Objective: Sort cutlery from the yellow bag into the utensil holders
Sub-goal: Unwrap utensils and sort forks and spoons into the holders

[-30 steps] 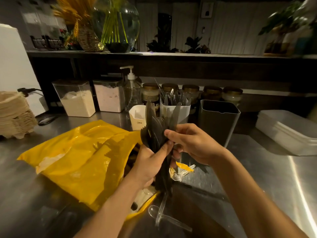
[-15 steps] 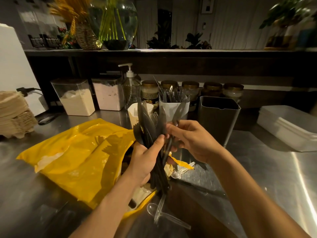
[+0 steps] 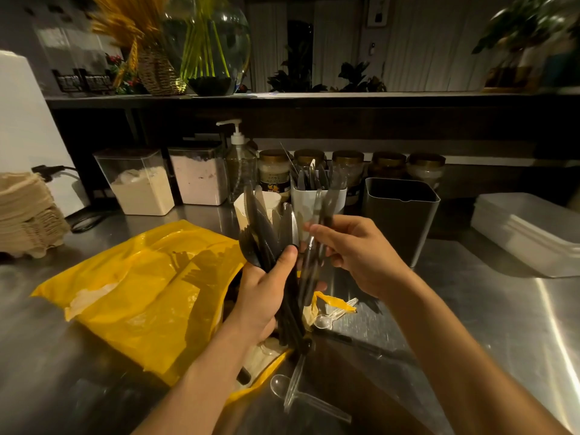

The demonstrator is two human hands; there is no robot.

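Black cutlery (image 3: 263,235) upright in left hand (image 3: 263,298)

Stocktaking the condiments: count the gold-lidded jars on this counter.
5 gold-lidded jars in a row at the back: one beside the pump bottle, two behind the white holder, two behind the grey holder. More could be hidden.

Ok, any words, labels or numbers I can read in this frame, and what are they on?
No text can be read.
Jar label: print too small and blurred.
Two dark signs at upper left: pale marks, too blurred.
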